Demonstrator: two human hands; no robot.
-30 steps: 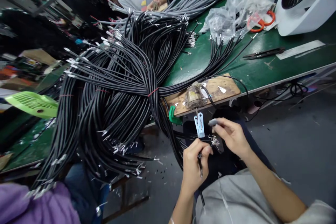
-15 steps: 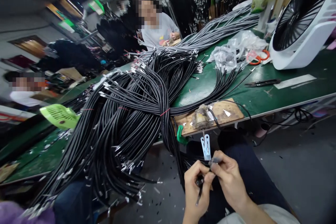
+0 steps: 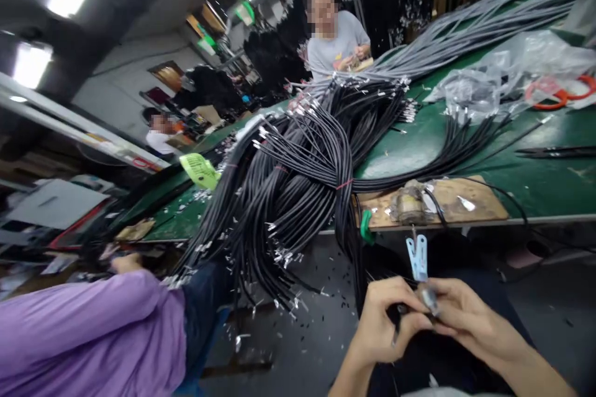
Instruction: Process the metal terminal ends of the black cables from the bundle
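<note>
My left hand [image 3: 393,322] is closed around a thin black cable [image 3: 401,310], with a dark end showing below the thumb. My right hand [image 3: 470,316] pinches a small greyish piece [image 3: 429,299], too blurred to name. Both hands meet fingertip to fingertip above my lap. Directly above them a light-blue clothespin [image 3: 418,254] hangs from a thin shaft under a small taped motor [image 3: 410,203]. The clothespin's lower end comes down close to the grey piece; whether they touch is unclear.
The motor sits on a wooden board [image 3: 479,197], with a green clamp [image 3: 367,227] beside it. Bundled black cables [image 3: 298,180] drape over the green table's edge. Orange-handled scissors [image 3: 549,96] lie near plastic bags [image 3: 479,90]. A person in a purple sleeve [image 3: 93,322] sits at left.
The view has swung left, bringing the purple-sleeved person further in and moving the fan out. My hands remain together under the clothespin, the right fingers having shifted around the grey piece.
</note>
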